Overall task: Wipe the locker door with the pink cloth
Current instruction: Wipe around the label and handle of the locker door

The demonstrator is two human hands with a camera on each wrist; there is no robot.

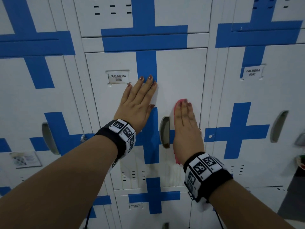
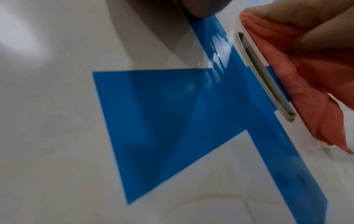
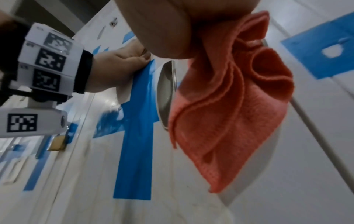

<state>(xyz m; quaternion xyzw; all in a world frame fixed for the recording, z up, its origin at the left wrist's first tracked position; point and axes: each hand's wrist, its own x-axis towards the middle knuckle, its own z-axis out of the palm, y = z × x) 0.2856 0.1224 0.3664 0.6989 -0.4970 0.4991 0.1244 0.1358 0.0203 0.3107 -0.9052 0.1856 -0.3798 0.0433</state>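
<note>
The white locker door (image 1: 179, 76) with a blue cross and the label PALMERA 0007 fills the middle of the head view. My left hand (image 1: 140, 100) lies flat on it with straight fingers, just right of the label. My right hand (image 1: 185, 123) presses the pink cloth (image 1: 177, 103) flat against the door, right of the recessed handle (image 1: 165, 132). In the right wrist view the pink cloth (image 3: 229, 106) hangs in folds below my palm. The left wrist view shows the cloth (image 2: 298, 78) beside the handle (image 2: 264, 78).
Neighbouring lockers with blue crosses stand on both sides, one labelled PALMERA 0003 (image 1: 252, 72). A padlock (image 3: 57, 143) hangs on the left neighbour's latch. A paper notice (image 1: 24, 159) is stuck at the lower left. Vent slots (image 1: 133, 175) sit low on the door.
</note>
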